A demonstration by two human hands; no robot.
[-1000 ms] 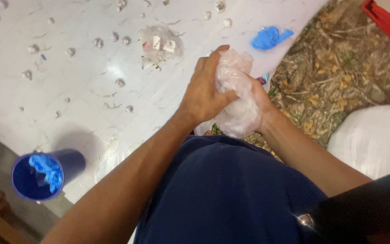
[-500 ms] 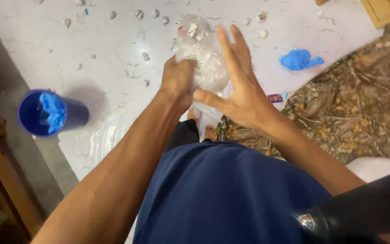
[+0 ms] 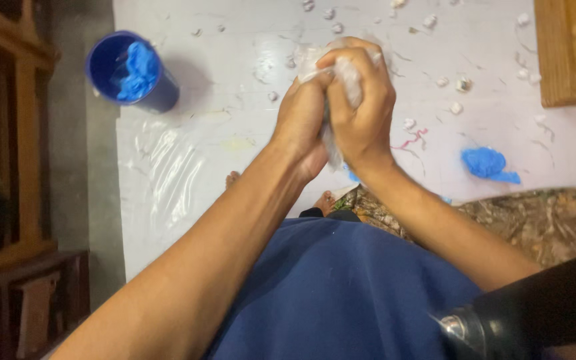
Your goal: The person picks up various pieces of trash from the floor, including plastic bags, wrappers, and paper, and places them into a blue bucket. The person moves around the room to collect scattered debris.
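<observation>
Left hand [image 3: 299,123] and right hand [image 3: 361,107] clamp together on a crumpled clear plastic bag [image 3: 341,70], right of the blue cup [image 3: 131,70].

A blue cup [image 3: 131,72] (blue glove stuffed inside) stands near a loose blue glove [image 3: 487,164].

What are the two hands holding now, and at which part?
Both the left hand and right hand squeeze a crumpled clear plastic bag around its middle.
</observation>
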